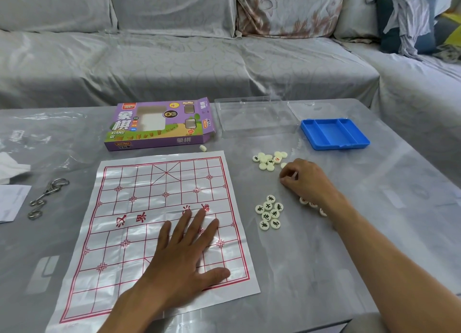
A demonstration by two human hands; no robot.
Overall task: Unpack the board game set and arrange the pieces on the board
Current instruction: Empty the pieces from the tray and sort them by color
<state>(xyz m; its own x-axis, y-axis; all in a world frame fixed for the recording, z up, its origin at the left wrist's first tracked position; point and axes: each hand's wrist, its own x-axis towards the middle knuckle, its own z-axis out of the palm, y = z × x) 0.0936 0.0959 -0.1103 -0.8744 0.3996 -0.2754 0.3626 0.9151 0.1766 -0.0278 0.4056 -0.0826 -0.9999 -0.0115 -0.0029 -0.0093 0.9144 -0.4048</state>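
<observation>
One head-worn, wide-angle view looks forward and down from close above the bench (324, 270), taking in the board (139, 233) below and a sofa (174, 65) beyond.

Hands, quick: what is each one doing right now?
Left hand: open, fingers spread, pressing flat on the paper board.
Right hand: fingers curled, apparently pinching a game piece.

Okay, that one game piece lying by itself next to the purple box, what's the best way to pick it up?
The stray piece seems to stand tilted on its edge just off the purple box, above the board sheet. Pinch its two flat faces between thumb and forefinger, coming down from above and slightly from the right, where the box doesn't crowd it. It's small and blurred, so its exact tilt is uncertain.
</observation>
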